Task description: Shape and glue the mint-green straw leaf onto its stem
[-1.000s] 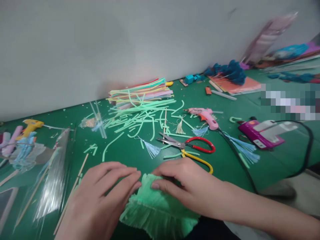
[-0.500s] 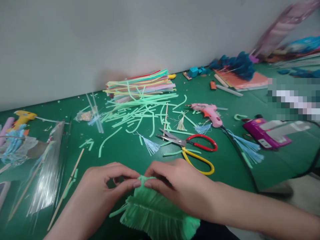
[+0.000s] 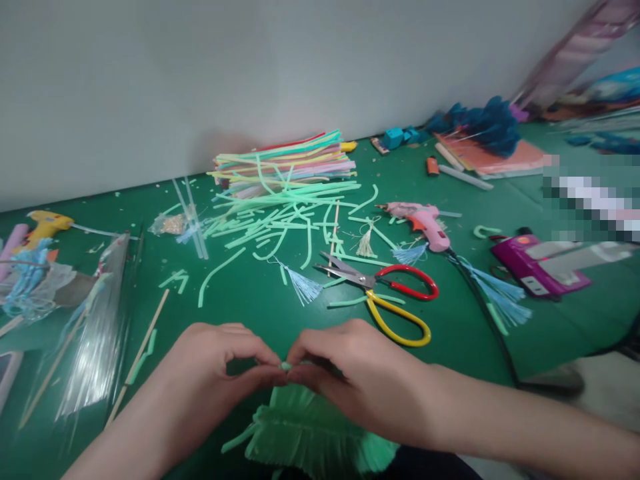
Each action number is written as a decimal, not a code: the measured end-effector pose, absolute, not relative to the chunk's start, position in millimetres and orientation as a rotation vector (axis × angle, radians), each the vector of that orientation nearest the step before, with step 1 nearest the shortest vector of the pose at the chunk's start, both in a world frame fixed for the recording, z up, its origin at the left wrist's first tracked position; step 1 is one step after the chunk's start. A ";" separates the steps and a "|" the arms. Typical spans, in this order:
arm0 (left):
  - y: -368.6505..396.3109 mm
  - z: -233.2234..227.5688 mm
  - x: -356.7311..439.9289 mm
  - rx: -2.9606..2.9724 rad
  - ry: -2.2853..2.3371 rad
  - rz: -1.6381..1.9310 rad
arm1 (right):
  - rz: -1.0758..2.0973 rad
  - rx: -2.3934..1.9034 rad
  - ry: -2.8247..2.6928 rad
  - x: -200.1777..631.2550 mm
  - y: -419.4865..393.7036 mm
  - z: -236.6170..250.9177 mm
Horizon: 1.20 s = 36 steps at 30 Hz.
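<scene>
A light green, ribbed, fringed piece (image 3: 320, 437), which looks made of pipe cleaners, hangs below my hands near the table's front edge. My left hand (image 3: 207, 373) pinches its top edge between thumb and index finger. Right beside it, my right hand (image 3: 363, 377) pinches the same edge, fingertips nearly touching the left ones. Only a small green bit shows between the fingertips; the rest of the upper edge is hidden. One loose green stem sticks out at the piece's lower left. Scissors (image 3: 369, 281) with one red and one yellow handle lie partly open beyond my right hand.
Cut green pipe cleaners (image 3: 280, 213) lie scattered before a multicoloured bundle (image 3: 285, 163). A pink glue gun (image 3: 425, 223) with a cord, blue tassels (image 3: 304, 285) and a purple device (image 3: 537, 263) are on the table. At left are a yellow glue gun (image 3: 47, 230) and a wooden stick (image 3: 143, 347).
The green piece's top edge has tilted, so less of it shows between my fingers. Both hands keep their pinch, and the view has shifted slightly.
</scene>
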<state>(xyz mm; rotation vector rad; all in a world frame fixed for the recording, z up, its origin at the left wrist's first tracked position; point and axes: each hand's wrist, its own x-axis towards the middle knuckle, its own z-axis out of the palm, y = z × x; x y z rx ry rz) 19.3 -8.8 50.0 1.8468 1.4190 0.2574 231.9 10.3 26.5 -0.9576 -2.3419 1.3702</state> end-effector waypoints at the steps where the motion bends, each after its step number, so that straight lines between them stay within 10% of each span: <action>1: -8.7 49.9 19.6 1.841 1.422 0.246 | 1.374 -0.955 -2.340 232.4 10.7 26.4; 36: -4.8 54.1 20.5 1.769 1.403 0.171 | 1.314 -0.925 -2.288 229.6 7.5 17.4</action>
